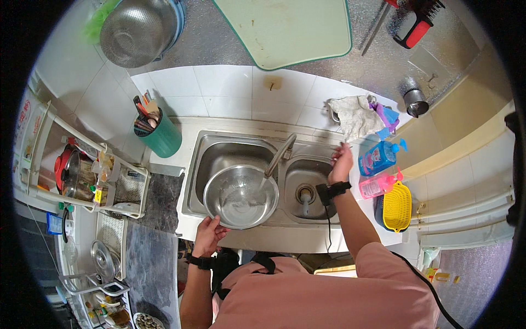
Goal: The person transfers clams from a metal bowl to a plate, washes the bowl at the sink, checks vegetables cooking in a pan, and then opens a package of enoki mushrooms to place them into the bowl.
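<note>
A round stainless steel bowl (241, 197) with water in it rests over the left sink basin (230, 153). The faucet (281, 154) runs a stream into the bowl. My left hand (209, 235) grips the near rim of the bowl, thumb on top. My right hand (341, 161) is raised at the far right edge of the right sink basin (306, 166), close to a hanging grey cloth (357, 116); its fingers are partly hidden and blurred, and what they touch, if anything, cannot be told.
Right of the sink stand a blue soap bottle (378, 158), a pink pump bottle (376, 188) and a yellow basket (397, 207). A green utensil holder (163, 137) stands behind left. Beyond are a metal colander (137, 33) and a green cutting board (296, 31). A wire rack (141, 193) is left.
</note>
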A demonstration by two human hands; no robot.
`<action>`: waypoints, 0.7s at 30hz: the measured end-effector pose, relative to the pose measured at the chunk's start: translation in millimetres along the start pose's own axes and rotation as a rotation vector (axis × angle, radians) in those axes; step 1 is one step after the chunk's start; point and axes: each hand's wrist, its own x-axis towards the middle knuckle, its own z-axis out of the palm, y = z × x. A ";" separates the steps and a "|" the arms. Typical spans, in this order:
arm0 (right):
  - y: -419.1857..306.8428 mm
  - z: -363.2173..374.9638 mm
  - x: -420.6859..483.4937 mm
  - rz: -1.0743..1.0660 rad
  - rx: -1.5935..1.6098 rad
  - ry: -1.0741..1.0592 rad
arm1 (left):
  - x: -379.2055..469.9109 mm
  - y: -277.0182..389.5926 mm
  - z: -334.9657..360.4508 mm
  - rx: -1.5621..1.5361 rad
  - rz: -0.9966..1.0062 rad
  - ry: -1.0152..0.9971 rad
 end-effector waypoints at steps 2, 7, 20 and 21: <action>-25.8 -2.4 5.9 -0.063 0.065 0.007 | 1.1 -1.8 2.9 0.032 0.014 0.004; -56.1 10.9 24.4 -0.264 -0.213 0.121 | 7.5 -7.5 9.5 0.059 0.014 0.029; -118.3 99.4 -147.2 -0.481 -0.291 -0.511 | 27.6 -33.2 22.8 0.046 0.018 -0.024; -114.9 106.2 -175.0 -0.436 -0.437 -0.594 | 28.3 -35.4 23.2 0.043 0.030 -0.033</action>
